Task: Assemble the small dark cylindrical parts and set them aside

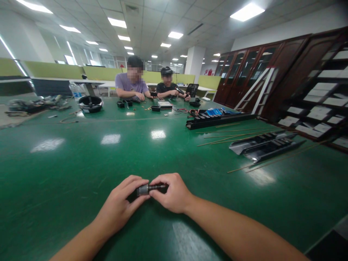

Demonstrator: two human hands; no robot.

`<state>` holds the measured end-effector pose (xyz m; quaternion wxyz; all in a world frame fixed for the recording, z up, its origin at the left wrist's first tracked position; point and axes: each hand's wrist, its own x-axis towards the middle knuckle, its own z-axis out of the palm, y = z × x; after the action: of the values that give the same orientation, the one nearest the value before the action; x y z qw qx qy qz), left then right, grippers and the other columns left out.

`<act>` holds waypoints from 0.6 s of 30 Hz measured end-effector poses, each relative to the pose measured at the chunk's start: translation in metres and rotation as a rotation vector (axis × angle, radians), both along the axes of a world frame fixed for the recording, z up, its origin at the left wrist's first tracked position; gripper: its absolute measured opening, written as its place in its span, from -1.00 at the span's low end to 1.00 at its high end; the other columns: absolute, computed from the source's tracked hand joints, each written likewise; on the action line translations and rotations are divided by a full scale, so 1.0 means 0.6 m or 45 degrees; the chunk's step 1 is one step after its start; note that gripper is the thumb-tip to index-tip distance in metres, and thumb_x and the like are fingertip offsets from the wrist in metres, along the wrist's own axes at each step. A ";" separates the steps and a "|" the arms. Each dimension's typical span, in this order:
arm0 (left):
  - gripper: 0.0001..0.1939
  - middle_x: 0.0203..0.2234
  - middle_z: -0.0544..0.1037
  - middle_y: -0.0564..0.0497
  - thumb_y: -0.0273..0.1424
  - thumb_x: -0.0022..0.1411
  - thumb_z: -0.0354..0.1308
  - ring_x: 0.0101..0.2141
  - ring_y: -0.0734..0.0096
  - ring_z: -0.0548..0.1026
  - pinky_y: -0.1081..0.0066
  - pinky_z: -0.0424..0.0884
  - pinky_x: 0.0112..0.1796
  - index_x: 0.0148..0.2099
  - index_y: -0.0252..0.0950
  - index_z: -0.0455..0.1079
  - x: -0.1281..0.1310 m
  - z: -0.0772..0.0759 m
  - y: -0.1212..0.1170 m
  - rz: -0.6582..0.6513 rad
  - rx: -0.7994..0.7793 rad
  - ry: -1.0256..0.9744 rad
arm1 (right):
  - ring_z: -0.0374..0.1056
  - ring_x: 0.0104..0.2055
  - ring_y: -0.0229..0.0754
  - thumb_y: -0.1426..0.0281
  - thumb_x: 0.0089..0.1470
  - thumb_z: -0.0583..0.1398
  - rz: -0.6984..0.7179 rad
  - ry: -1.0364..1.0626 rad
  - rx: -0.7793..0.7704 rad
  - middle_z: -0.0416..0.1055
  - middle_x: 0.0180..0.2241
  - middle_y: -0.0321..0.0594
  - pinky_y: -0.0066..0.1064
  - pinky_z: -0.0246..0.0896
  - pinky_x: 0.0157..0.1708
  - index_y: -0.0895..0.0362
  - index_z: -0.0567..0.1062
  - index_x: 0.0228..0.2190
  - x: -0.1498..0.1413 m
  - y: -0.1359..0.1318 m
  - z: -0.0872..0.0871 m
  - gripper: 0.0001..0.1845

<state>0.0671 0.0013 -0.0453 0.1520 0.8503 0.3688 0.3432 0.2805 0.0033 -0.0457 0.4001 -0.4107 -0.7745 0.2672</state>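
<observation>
Both hands meet over the green tabletop near the bottom middle of the view, at a small grey cylindrical part with a thin dark shaft [143, 190], somewhat like a motor rotor. My left hand [121, 199] is closed around the cylinder, thumb below and fingers above. My right hand [174, 192] pinches at the base of the shaft, where it joins the cylinder. The shaft lies level and points right, its tip showing inside the curve of my right hand. My fingers hide part of the cylinder's left end.
Black metal channels [272, 146] and thin brass-coloured rods [217, 141] lie on the green table [81, 163] to the right. Another long channel [217, 120] holds blue packets. A black headset-like ring [90, 104] sits far left. Two people [132, 83] work across the table.
</observation>
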 end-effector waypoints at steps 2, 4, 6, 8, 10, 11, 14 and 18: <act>-0.71 -0.14 0.48 0.01 -0.35 0.29 0.21 -0.14 0.42 0.49 0.49 0.44 -0.13 0.06 -0.13 0.40 -0.002 0.001 0.000 -0.021 0.040 -0.014 | 0.47 -0.36 -0.22 0.43 -0.03 0.30 0.007 -0.014 0.027 0.58 -0.38 -0.26 -0.46 0.26 -0.32 0.12 0.63 -0.34 0.000 0.001 0.001 -0.86; -0.69 -0.14 0.48 0.02 -0.36 0.28 0.22 -0.15 0.44 0.50 0.51 0.44 -0.14 0.07 -0.12 0.41 -0.003 0.002 0.001 -0.037 0.076 -0.028 | 0.46 -0.36 -0.21 0.41 -0.03 0.30 0.011 -0.029 0.044 0.57 -0.39 -0.26 -0.45 0.26 -0.31 0.12 0.62 -0.35 0.000 0.001 0.001 -0.87; -0.68 -0.15 0.49 0.02 -0.36 0.27 0.24 -0.16 0.45 0.50 0.52 0.44 -0.14 0.07 -0.11 0.41 -0.003 0.002 0.001 -0.035 0.091 -0.033 | 0.46 -0.35 -0.21 0.41 -0.03 0.30 0.012 -0.026 0.050 0.57 -0.38 -0.25 -0.44 0.26 -0.30 0.12 0.62 -0.34 0.001 0.002 0.002 -0.86; -0.67 -0.15 0.49 0.02 -0.36 0.26 0.25 -0.15 0.44 0.50 0.51 0.44 -0.13 0.07 -0.11 0.41 -0.003 0.002 0.001 -0.021 0.092 -0.034 | 0.46 -0.34 -0.21 0.43 -0.05 0.30 0.010 -0.003 0.046 0.56 -0.36 -0.25 -0.44 0.27 -0.29 0.13 0.60 -0.31 0.001 0.001 0.003 -0.83; -0.67 -0.15 0.49 0.01 -0.36 0.26 0.25 -0.16 0.44 0.51 0.51 0.45 -0.13 0.07 -0.12 0.42 -0.001 0.002 0.000 -0.016 0.095 -0.040 | 0.45 -0.34 -0.22 0.45 -0.07 0.30 0.007 0.023 0.041 0.55 -0.36 -0.27 -0.45 0.27 -0.29 0.13 0.59 -0.30 0.001 0.000 0.004 -0.80; -0.68 -0.15 0.50 0.01 -0.36 0.26 0.24 -0.16 0.44 0.51 0.51 0.45 -0.14 0.07 -0.12 0.42 -0.001 0.003 -0.001 -0.019 0.098 -0.044 | 0.45 -0.34 -0.23 0.45 -0.08 0.31 0.008 0.031 0.038 0.55 -0.36 -0.27 -0.46 0.27 -0.30 0.13 0.58 -0.29 0.001 -0.001 0.005 -0.78; -0.69 -0.17 0.51 -0.01 -0.36 0.26 0.24 -0.19 0.43 0.52 0.52 0.47 -0.17 0.06 -0.14 0.44 0.000 0.004 -0.002 -0.028 0.113 -0.056 | 0.44 -0.36 -0.24 0.47 -0.09 0.31 0.010 0.044 0.052 0.54 -0.38 -0.29 -0.46 0.26 -0.31 0.13 0.57 -0.31 0.000 -0.003 0.006 -0.79; -0.69 -0.17 0.52 -0.02 -0.34 0.26 0.25 -0.19 0.41 0.53 0.49 0.48 -0.17 0.05 -0.16 0.46 0.000 0.004 -0.001 -0.011 0.109 -0.049 | 0.43 -0.37 -0.23 0.45 -0.04 0.30 0.019 0.027 0.072 0.54 -0.40 -0.26 -0.45 0.26 -0.31 0.14 0.60 -0.35 -0.001 -0.002 0.004 -0.87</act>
<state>0.0670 0.0004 -0.0431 0.1239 0.8509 0.3471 0.3743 0.2800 0.0022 -0.0433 0.4176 -0.3908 -0.7805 0.2524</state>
